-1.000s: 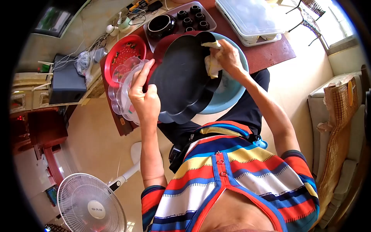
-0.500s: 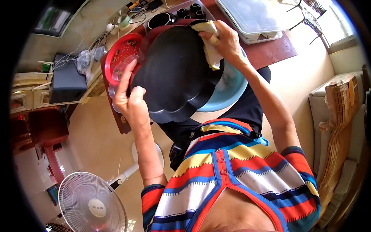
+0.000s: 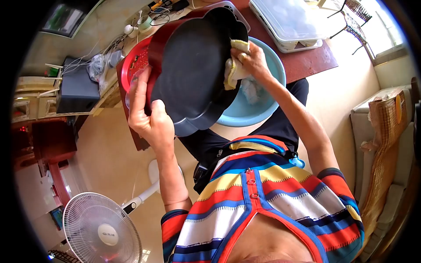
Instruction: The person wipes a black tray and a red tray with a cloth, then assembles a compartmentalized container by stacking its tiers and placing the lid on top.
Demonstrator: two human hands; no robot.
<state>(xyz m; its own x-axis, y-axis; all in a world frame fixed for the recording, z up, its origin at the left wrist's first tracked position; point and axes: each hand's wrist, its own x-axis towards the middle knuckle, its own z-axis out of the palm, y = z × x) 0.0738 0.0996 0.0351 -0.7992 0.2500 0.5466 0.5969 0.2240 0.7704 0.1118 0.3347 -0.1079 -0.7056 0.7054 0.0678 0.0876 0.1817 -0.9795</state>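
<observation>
A scalloped, flower-shaped tray (image 3: 193, 65), black inside and red outside, is held tilted above the table and the blue basin (image 3: 250, 118). My left hand (image 3: 151, 118) is closed on its left rim, with the thumb at the black inner edge and fingers against the red outer wall. My right hand (image 3: 254, 63) grips a whitish cloth with yellow edging (image 3: 232, 74) and presses it against the tray's right rim. Something white and crumpled (image 3: 251, 91) lies in the basin, just below the right hand.
A red perforated tray (image 3: 136, 59) sits behind my left hand on the dark red table (image 3: 313, 61). Clear lidded plastic boxes (image 3: 287, 22) stand at the table's far right. A white fan (image 3: 107, 232) is at lower left, and cables (image 3: 112, 46) run along the wall.
The flower-shaped tray has turned and risen slightly, showing more of its red outer wall. My right hand and cloth have slid down along its right rim. More of the basin shows.
</observation>
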